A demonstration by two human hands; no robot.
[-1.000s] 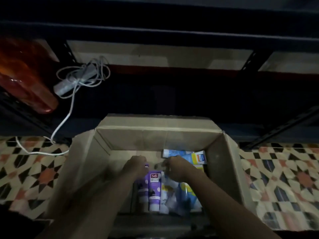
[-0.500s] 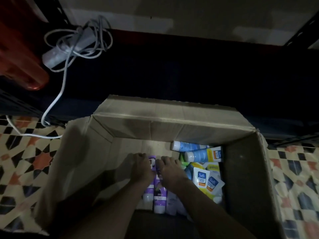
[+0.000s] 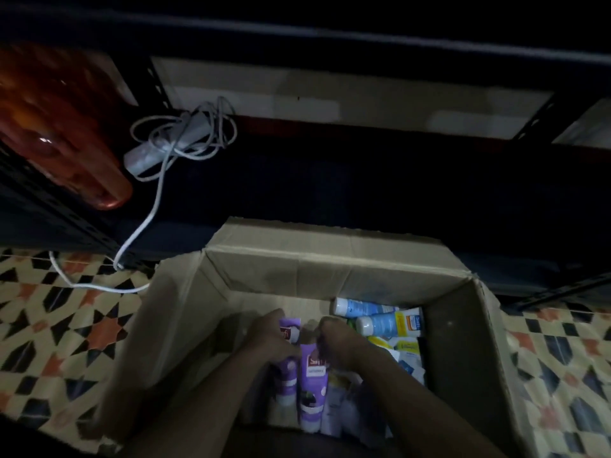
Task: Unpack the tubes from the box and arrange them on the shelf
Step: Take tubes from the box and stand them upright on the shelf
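An open cardboard box (image 3: 330, 269) stands on the patterned floor, with several tubes inside. Both my hands reach down into it. My left hand (image 3: 271, 335) grips a purple tube (image 3: 287, 375) at the box's middle. My right hand (image 3: 337, 342) curls its fingers round the top of a second purple tube (image 3: 312, 391) right beside the first. Two blue-and-white tubes (image 3: 380, 322) lie against the far right wall, above a heap of blue and yellow tubes (image 3: 406, 355). The dark metal shelf (image 3: 363, 180) runs just behind the box.
A white power strip with a coiled cable (image 3: 178, 143) lies on the shelf at the left; its cord trails down to the tiled floor (image 3: 66, 325). An orange-red plastic container (image 3: 62, 127) sits at the far left. The scene is dim.
The view tilted back up toward the shelf. My hands stay in the box on the purple tubes, and their fingers have curled tighter round them.
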